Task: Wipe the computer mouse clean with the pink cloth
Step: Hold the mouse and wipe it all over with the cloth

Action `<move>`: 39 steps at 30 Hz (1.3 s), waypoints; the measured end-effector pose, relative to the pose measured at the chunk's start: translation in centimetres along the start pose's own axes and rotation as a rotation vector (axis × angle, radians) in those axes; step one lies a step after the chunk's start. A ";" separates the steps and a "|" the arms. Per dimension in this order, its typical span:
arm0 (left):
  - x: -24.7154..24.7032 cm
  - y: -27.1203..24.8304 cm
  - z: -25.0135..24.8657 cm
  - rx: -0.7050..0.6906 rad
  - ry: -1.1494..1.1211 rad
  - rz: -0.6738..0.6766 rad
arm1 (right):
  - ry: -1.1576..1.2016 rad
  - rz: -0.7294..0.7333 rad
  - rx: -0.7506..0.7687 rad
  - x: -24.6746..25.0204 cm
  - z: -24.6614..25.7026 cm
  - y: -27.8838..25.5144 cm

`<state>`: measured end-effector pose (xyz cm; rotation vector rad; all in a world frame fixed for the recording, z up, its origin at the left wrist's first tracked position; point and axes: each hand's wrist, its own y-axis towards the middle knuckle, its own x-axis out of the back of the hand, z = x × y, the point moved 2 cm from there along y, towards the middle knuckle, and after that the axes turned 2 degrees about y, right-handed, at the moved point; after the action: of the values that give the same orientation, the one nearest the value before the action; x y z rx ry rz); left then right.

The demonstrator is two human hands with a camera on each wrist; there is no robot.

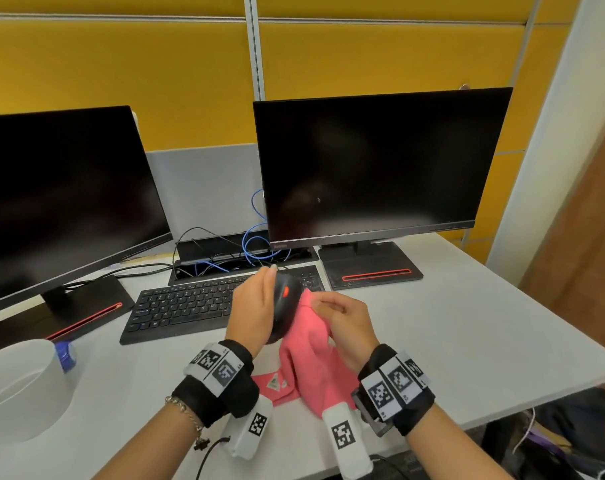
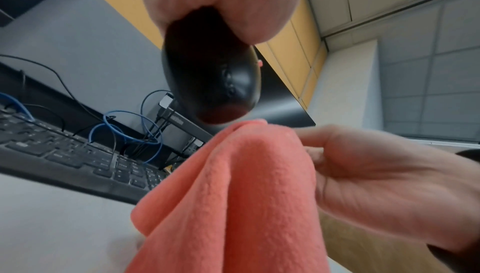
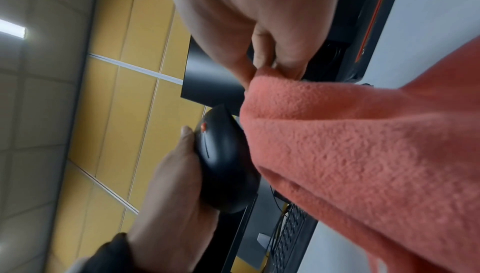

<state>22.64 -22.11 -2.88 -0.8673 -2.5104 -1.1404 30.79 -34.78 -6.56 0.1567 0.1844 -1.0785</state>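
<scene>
My left hand (image 1: 256, 306) grips a black computer mouse (image 1: 284, 306) with a red wheel, held upright above the desk. In the left wrist view the mouse (image 2: 210, 76) hangs from my fingers. My right hand (image 1: 342, 320) pinches a bunched fold of the pink cloth (image 1: 311, 362) and holds it against the mouse's right side. In the right wrist view the cloth (image 3: 363, 154) lies beside the mouse (image 3: 223, 166). The cloth's lower end trails down onto the white desk (image 1: 467, 341).
A black keyboard (image 1: 190, 306) lies just behind my hands. Two dark monitors (image 1: 373, 164) (image 1: 62, 199) stand on bases at the back, with blue and black cables (image 1: 256, 244) between them. A white roll (image 1: 20, 386) sits at the left front edge.
</scene>
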 end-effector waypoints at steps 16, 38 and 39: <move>0.3 -0.3 0.1 0.038 0.007 -0.062 | 0.014 -0.072 -0.008 0.4 -0.7 0.1; -0.3 -0.7 0.8 0.424 -0.252 0.140 | -0.019 -0.099 0.200 1.4 0.6 0.1; -0.3 -0.6 0.8 0.438 -0.268 0.139 | -0.036 -0.100 0.241 1.4 0.8 0.0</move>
<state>22.53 -21.97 -3.92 -1.0984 -2.6993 -0.4232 31.50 -36.20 -6.07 0.3471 0.0289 -1.2012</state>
